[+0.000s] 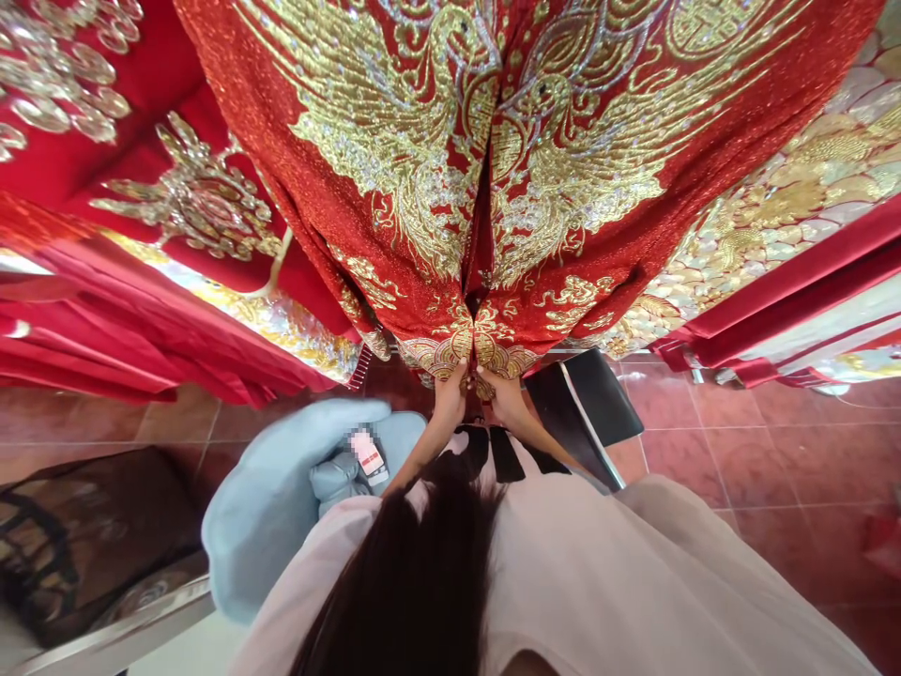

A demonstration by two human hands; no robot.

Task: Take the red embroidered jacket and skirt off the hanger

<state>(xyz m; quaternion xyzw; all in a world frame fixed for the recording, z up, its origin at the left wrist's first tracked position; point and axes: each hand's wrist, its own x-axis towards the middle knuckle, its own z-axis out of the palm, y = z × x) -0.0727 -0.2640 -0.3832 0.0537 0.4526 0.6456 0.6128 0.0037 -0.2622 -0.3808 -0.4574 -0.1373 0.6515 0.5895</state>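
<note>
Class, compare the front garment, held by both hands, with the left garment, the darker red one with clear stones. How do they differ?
The front garment has gold birds; the left garment has clusters of clear stones.
The front garment's cloth glitters, while the left garment's looks smooth.
The left hand and right hand hold the front garment; neither touches the left garment.
Both are red and ornate.

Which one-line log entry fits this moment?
left hand: grip on red garment; right hand: grip on same garment; hands: close together; blue seat: left side
</note>
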